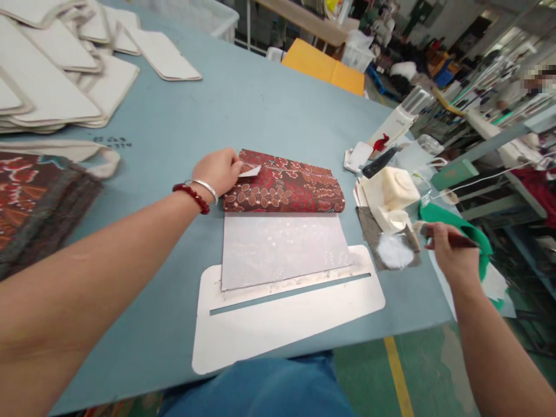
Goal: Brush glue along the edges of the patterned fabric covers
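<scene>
A dark red patterned fabric, folded over with its pale underside showing, lies on the table. Its lower edge rests on a white template with a long narrow slot. My left hand is closed on the fabric's upper left edge, where a small white flap sticks out by the fingers. On the right, my right hand grips a brush by its dark handle. The brush's pale tip is close to a white clump on a grey-brown cloth.
White rounded panels are piled at the far left, above more patterned fabric pieces. A cream plastic container, a black-handled tool and a white dispenser crowd the right edge. Green material lies by my right hand.
</scene>
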`<state>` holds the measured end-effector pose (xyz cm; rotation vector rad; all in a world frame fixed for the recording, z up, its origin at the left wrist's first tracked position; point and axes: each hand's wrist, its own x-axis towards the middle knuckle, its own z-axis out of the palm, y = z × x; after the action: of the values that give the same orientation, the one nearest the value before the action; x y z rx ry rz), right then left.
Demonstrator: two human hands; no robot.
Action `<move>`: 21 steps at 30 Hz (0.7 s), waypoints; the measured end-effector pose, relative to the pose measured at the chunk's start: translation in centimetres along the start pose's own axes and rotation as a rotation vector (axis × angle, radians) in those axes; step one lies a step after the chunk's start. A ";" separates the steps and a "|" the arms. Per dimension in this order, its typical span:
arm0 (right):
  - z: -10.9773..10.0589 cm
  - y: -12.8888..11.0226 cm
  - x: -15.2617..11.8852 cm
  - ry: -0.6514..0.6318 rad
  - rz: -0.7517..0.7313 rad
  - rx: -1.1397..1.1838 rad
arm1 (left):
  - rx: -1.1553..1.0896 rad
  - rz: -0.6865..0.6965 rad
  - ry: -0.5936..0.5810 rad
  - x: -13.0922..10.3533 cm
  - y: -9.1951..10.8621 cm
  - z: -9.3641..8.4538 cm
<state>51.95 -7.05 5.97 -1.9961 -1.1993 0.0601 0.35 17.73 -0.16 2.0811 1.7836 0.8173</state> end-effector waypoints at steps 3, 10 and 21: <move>0.9 1.1 3.7 0.039 0.211 0.282 | -0.152 -0.003 0.183 -2.4 -1.8 -1.0; 5.4 2.3 6.1 0.013 0.327 0.328 | -0.351 0.036 0.065 -11.8 -3.3 -2.7; 1.3 0.8 2.9 -0.198 0.104 0.163 | -0.506 -0.089 -0.032 -14.1 -4.7 -1.6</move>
<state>53.59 -4.23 5.50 -1.9408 -1.1715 0.4040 -5.48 4.81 -4.80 1.6641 1.4480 1.0695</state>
